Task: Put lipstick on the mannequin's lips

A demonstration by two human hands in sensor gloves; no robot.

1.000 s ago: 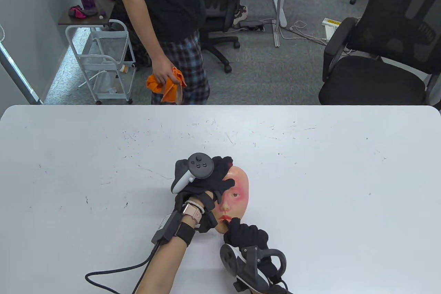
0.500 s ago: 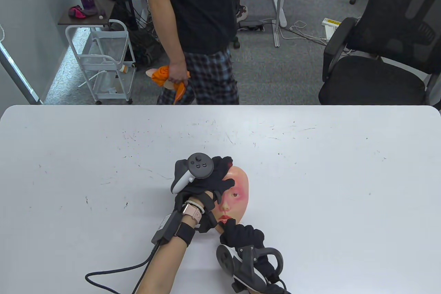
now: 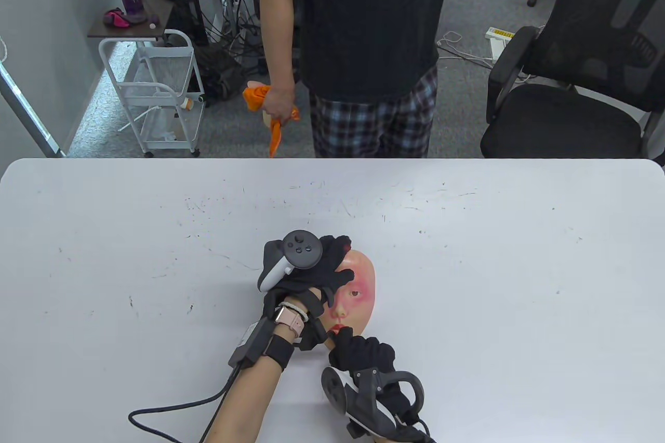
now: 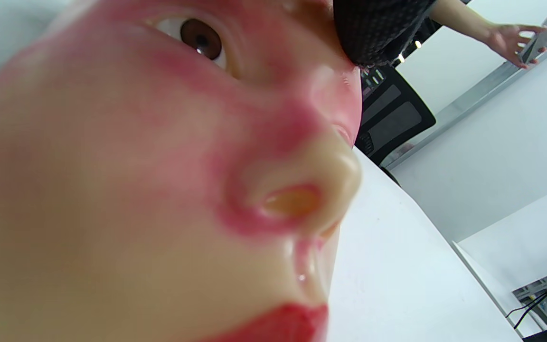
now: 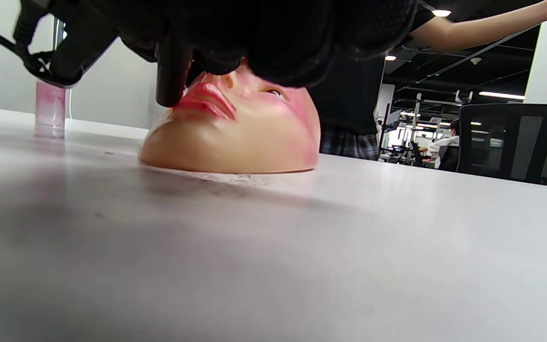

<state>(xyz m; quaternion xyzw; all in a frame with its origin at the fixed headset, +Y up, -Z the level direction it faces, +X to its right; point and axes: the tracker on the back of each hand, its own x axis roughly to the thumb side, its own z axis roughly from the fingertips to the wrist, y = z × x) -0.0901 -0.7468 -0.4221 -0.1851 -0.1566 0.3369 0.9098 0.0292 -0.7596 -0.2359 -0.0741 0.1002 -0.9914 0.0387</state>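
table view: lipstick at the mouth, stroke under way

table view has the mask [image 3: 358, 287] lying face up near the table's [image 3: 467, 256] near edge, about midway along it. left hand [image 3: 304, 269] rests spread over its forehead and one eye, pinning it flat. right hand [image 3: 363, 352] is curled narrow just below the chin, fingers closed round a dark lipstick [image 5: 173, 71] whose end sits at the corner of the lips [image 5: 207, 99], as the right wrist view shows. lips already look red, so i'd judge this the application step, well along. next move likely calls for a light, short drag along the lip line while the left hand holds the mask, keeping colour off the chin.
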